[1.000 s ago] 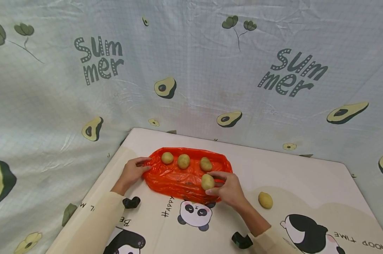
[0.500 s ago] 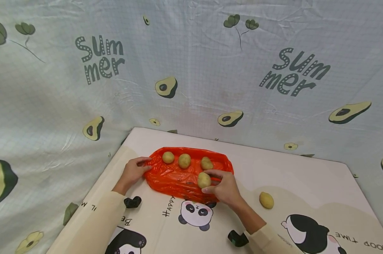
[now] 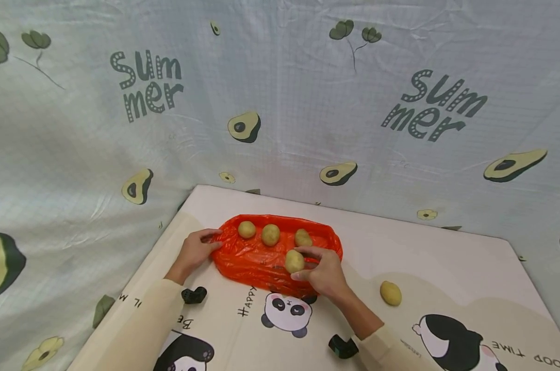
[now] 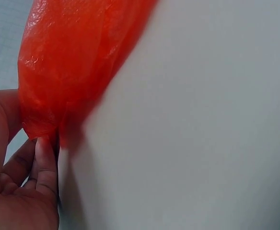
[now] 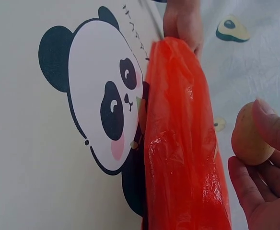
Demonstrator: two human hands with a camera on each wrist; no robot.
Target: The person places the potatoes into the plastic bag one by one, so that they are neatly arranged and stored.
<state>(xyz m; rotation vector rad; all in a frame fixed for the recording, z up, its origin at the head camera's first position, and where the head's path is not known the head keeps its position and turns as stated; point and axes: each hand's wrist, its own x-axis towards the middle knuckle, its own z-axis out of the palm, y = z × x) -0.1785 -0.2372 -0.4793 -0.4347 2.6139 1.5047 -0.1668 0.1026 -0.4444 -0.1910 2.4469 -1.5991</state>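
Note:
A red plastic bag (image 3: 257, 260) lies spread open on the table, its rim raised around several potatoes. Three potatoes, one of them a round potato (image 3: 270, 235), rest along its far side. My left hand (image 3: 195, 256) pinches the bag's left edge between thumb and fingers; the left wrist view shows the red film (image 4: 68, 62) at those fingertips. Over the bag's right front part, my right hand (image 3: 325, 273) holds a potato (image 3: 294, 262) between thumb and fingers. In the right wrist view that potato (image 5: 250, 136) is above the bag's rim, apart from it.
Another potato (image 3: 391, 293) lies on the table to the right of the bag. The table (image 3: 382, 242) has a cloth printed with pandas and lettering. Behind it hangs a curtain (image 3: 280, 77) with avocado prints.
My right hand has carried its potato a little to the left over the bag. The left hand keeps its place at the bag's edge.

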